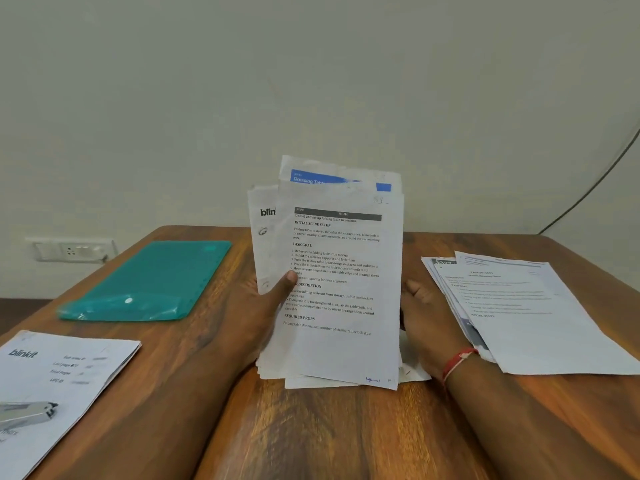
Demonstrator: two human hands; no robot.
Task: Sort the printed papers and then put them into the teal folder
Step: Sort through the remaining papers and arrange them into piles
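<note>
Papers (339, 289) stand upright at frame centre, I judge for reading; my left hand (273, 306) pinches them in its grip, right hand (424, 317) props behind, grip I cannot tell. Folder (149, 282) lies left.

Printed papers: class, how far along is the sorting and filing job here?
Done: a white left-hand pile and a white right-hand pile lie set aside. In hand: the left hand and right hand hold an upright stack of printed sheets. Left: sorting that stack, then filling the untouched teal plastic folder.
</note>
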